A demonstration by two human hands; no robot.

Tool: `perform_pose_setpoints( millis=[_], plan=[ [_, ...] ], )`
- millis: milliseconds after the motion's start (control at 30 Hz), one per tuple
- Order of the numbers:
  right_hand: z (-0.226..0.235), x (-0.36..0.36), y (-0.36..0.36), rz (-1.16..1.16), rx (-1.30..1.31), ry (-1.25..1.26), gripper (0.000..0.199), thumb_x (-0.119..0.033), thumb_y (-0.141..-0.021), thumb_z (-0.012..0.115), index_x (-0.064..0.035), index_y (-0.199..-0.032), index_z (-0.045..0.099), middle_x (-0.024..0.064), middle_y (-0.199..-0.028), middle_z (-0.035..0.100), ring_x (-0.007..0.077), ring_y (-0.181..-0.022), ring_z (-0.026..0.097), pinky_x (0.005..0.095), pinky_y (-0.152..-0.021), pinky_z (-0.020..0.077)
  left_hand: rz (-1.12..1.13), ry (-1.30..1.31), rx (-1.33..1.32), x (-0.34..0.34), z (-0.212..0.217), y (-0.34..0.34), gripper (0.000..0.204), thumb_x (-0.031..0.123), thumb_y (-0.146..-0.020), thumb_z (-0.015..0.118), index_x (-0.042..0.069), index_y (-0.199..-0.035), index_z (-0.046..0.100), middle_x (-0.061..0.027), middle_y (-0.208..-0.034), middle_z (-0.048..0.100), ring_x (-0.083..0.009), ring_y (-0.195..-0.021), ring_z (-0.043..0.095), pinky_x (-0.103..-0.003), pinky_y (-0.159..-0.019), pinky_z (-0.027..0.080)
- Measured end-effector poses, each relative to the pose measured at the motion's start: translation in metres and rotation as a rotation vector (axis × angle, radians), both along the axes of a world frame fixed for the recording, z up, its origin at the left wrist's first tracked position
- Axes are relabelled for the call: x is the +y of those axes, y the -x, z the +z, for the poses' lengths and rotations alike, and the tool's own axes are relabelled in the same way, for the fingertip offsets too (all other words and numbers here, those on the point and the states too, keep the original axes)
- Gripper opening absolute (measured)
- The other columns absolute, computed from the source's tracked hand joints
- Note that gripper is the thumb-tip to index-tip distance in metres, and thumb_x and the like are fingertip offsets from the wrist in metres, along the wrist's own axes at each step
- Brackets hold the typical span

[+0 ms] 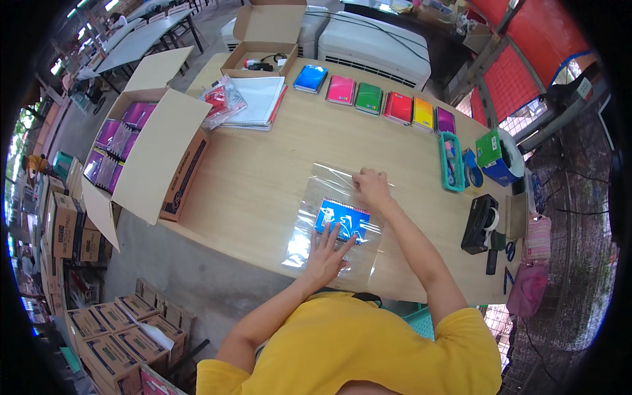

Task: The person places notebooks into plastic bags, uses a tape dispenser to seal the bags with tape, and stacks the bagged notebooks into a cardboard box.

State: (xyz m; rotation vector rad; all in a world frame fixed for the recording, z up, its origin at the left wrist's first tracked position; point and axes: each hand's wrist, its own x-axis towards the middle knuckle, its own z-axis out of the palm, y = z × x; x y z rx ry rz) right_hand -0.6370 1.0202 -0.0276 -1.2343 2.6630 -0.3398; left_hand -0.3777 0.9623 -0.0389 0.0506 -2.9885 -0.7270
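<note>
You are leaning over a pale wooden table (263, 178), looking down at your two bare hands. At the table's left edge, a large open cardboard box (155, 155) is overhanging the side, and purple notebooks (115, 148) are lying inside it. Just beside it, toward the far left corner, a red item in a clear wrapper (222, 100) is resting against a stack of white spiral pads (258, 100), with a smaller open carton (266, 41) sitting at the far edge behind them.

Near the front edge, in the middle, a clear plastic sleeve (336, 220) is lying flat. A blue spiral notebook (342, 218) is sitting inside or under it; which one cannot be told. Your left hand (326, 253) is pressing flat on the sleeve with fingers spread and nothing grasped, its fingertips touching the notebook's near edge. Your right hand (372, 187) is resting on the sleeve's far right corner; whether it is pinching the plastic cannot be told.

Along the far edge, a row of notebooks (382, 102) is running from blue through pink, green, red and yellow to purple. Toward the right edge, a teal tray (451, 161) is lying beside a green and blue box (495, 158), and a black tape dispenser (480, 224) is standing nearer the front right corner.
</note>
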Motion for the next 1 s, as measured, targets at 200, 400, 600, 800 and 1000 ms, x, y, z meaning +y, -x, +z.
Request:
perform_pose_setpoints(
  millis=[200, 400, 600, 800, 1000],
  plan=[
    [0.006, 0.000, -0.004, 0.053, 0.354, 0.066, 0.009, -0.011, -0.078, 0.061, -0.0118, -0.082, 0.068, 0.0078, -0.094, 0.062, 0.0259, -0.097, 0.058, 0.0491, -0.080, 0.0432, 0.054, 0.041, 0.024, -0.001, 0.008, 0.009, 0.064, 0.035, -0.080, 0.074, 0.032, -0.140, 0.048, -0.0187, -0.147, 0.035, -0.0416, -0.139, 0.030, -0.077, -0.104, 0.014],
    [-0.002, 0.009, -0.008, 0.150, 0.134, -0.059, 0.014, -0.017, -0.075, 0.066, -0.0094, -0.086, 0.067, 0.0105, -0.096, 0.068, 0.0294, -0.097, 0.063, 0.0486, -0.084, 0.0466, 0.067, 0.073, 0.054, 0.002, 0.008, 0.014, 0.056, 0.037, -0.082, 0.072, 0.030, -0.134, 0.053, -0.0179, -0.140, 0.041, -0.0403, -0.133, 0.036, -0.078, -0.103, 0.015],
    [-0.002, 0.007, 0.002, -0.014, -0.031, -0.122, 0.022, -0.015, -0.066, 0.069, -0.0085, -0.088, 0.068, 0.0110, -0.093, 0.071, 0.0309, -0.095, 0.067, 0.0471, -0.080, 0.0519, 0.102, 0.037, 0.025, 0.002, 0.012, 0.017, 0.063, 0.036, -0.082, 0.072, 0.028, -0.140, 0.048, -0.0176, -0.141, 0.040, -0.0400, -0.133, 0.035, -0.078, -0.103, 0.016],
    [-0.002, 0.003, 0.008, 0.047, -0.164, -0.015, 0.026, -0.013, -0.067, 0.066, -0.0104, -0.091, 0.075, 0.0117, -0.090, 0.070, 0.0320, -0.086, 0.067, 0.0422, -0.077, 0.0534, 0.135, 0.045, 0.019, 0.007, 0.016, 0.019, 0.069, 0.035, -0.081, 0.074, 0.027, -0.143, 0.045, -0.0218, -0.141, 0.036, -0.0405, -0.135, 0.032, -0.076, -0.103, 0.018],
    [0.001, 0.018, -0.027, 0.161, -0.047, 0.166, 0.032, -0.008, -0.073, 0.061, -0.0128, -0.101, 0.075, 0.0130, -0.088, 0.067, 0.0325, -0.087, 0.065, 0.0429, -0.077, 0.0539, 0.152, 0.032, 0.034, 0.012, 0.019, 0.020, 0.070, 0.036, -0.080, 0.075, 0.030, -0.143, 0.045, -0.0261, -0.141, 0.033, -0.0449, -0.136, 0.028, -0.072, -0.105, 0.020]
  ],
)
